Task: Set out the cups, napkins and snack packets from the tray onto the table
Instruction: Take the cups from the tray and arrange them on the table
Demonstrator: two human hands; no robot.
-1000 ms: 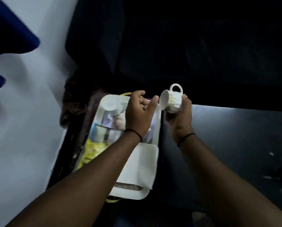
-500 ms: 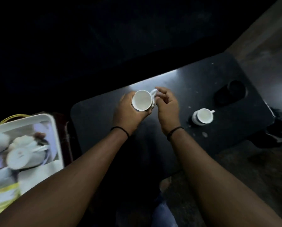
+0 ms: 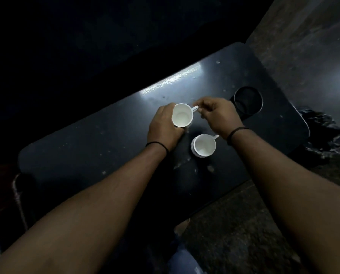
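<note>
Both hands hold one white cup (image 3: 182,118), mouth up, over the middle of the dark table (image 3: 98,139). My left hand (image 3: 163,128) wraps its body from the left side. My right hand (image 3: 217,114) pinches its handle from the right. Whether the cup touches the tabletop I cannot tell. A second white cup (image 3: 203,145) stands upright on the table just in front of the held one, under my right wrist. The tray with napkins and snack packets is out of view.
A round cup-holder recess (image 3: 248,101) is sunk into the table's far right part. The table's right edge (image 3: 305,127) lies close beyond it, with dark crumpled material (image 3: 321,133) past it. Rough floor (image 3: 234,234) shows at the bottom right.
The cup was lifted from beside the tray and carried right over the table with both hands. The view swung right, so the tray left the picture and the held cup now sits close behind the standing cup.
</note>
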